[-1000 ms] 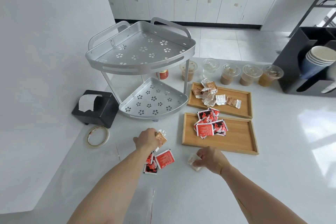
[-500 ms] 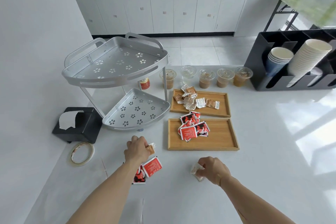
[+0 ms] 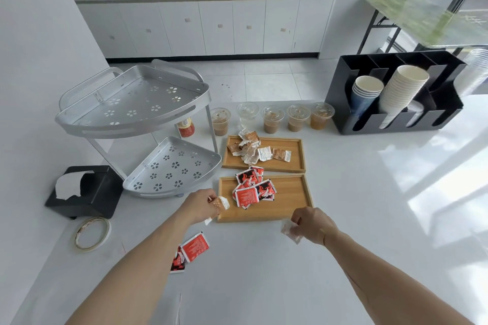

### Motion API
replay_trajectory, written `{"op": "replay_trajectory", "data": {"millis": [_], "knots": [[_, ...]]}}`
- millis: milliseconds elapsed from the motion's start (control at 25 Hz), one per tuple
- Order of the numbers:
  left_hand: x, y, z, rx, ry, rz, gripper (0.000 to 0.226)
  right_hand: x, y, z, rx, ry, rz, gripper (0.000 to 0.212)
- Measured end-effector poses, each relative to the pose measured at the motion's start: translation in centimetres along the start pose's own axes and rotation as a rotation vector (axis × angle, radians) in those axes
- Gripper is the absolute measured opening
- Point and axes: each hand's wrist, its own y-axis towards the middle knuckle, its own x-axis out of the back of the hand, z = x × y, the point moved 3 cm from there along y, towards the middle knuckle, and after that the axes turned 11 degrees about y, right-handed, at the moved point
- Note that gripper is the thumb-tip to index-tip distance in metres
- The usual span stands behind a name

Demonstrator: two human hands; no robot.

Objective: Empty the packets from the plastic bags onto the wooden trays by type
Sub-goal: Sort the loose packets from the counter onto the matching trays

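Head view: the left hand pinches brown packets at the near tray's left edge; the right hand grips a crumpled clear bag, mostly hidden. Red packets lie partly behind the left forearm.

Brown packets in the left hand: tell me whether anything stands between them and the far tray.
The near tray with its red packets lies between the left hand, which holds brown packets, and the far tray. Both are low and flat, so the hand can likely pass over them.
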Motion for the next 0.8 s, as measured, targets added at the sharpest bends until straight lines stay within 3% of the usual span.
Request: {"op": "replay_trajectory", "data": {"millis": [200, 280, 400, 560, 680, 720, 800], "knots": [[0.4, 1.4, -4.9, -0.036, 0.044, 0.080, 0.019, 4.9, 1.4, -0.4, 0.033, 0.006, -0.062, 0.022], [0.4, 2.5, -6.3, -0.031, 0.053, 0.093, 0.010, 6.4, 2.2, -0.6, 0.043, -0.001, -0.071, 0.019], [0.6, 4.2, -8.3, -0.048, 0.059, 0.116, 0.023, 8.4, 3.9, -0.5, 0.070, -0.029, -0.080, 0.022], [2.1, 7.6, -10.3, -0.092, 0.105, 0.109, 0.010, 11.1, 7.2, 0.3, 0.092, -0.036, -0.096, 0.020], [3.9, 10.5, -11.7, -0.114, 0.144, 0.093, 0.037, 12.4, 10.2, 1.1, 0.104, -0.037, -0.108, 0.014], [4.5, 11.7, -12.2, -0.122, 0.157, 0.090, 0.034, 12.7, 11.4, 1.3, 0.107, -0.036, -0.109, 0.011], [5.5, 13.8, -13.2, -0.132, 0.183, 0.080, 0.007, 13.2, 13.2, 1.9, 0.116, -0.042, -0.121, 0.008]]}}
